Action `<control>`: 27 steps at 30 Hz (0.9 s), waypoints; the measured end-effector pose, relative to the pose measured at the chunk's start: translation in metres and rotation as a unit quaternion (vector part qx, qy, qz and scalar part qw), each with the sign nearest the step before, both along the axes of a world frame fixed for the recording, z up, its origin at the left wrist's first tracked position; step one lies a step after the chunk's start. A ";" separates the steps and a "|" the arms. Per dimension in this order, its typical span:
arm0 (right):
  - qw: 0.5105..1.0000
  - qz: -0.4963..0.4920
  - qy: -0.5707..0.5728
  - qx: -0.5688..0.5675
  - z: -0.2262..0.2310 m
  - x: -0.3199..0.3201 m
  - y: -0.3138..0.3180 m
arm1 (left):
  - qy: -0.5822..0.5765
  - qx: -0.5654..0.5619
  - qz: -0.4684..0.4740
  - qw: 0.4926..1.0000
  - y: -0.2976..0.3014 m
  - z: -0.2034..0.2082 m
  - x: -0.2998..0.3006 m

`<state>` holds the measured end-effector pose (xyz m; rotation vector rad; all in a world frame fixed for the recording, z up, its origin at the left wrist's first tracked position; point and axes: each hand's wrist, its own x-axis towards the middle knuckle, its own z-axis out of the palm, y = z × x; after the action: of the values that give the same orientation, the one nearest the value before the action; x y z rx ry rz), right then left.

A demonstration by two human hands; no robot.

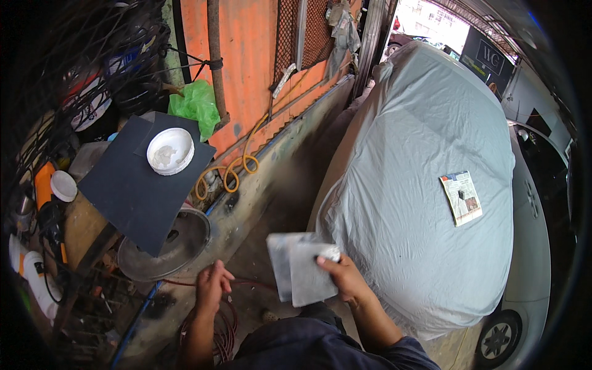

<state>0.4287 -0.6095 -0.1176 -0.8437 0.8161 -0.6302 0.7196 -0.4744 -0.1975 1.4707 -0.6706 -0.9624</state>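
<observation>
My right hand point(344, 277) is closed on the upper right part of two thin, pale grey flat sheets point(313, 282). They overlap in a slight fan, and the thumb presses on the front one. My left hand point(213, 282) is held up beside them, to the left, apart from the sheets. Its fingers are loosely bent with gaps between them, and nothing shows in them. Farther left, a round white tub point(171, 152) with a pale lump inside rests on large black sheets point(120, 185).
A car under a grey cover point(407, 166) fills the right side, with a folded newspaper point(462, 198) on it. A yellow coiled hose point(237, 172) runs along the orange wall point(250, 74). A round metal cover point(185, 246) and a green plastic bag point(196, 108) are on the left.
</observation>
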 end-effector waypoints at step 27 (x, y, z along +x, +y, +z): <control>0.703 0.109 0.009 -0.703 -0.022 0.069 0.030 | 0.415 -0.164 -0.282 0.849 -0.011 -0.035 -0.074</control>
<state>0.4973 -0.5798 -0.1392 -2.3064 0.0660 -1.0119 0.6458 -0.4858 -0.2330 0.4320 -0.5675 -1.6922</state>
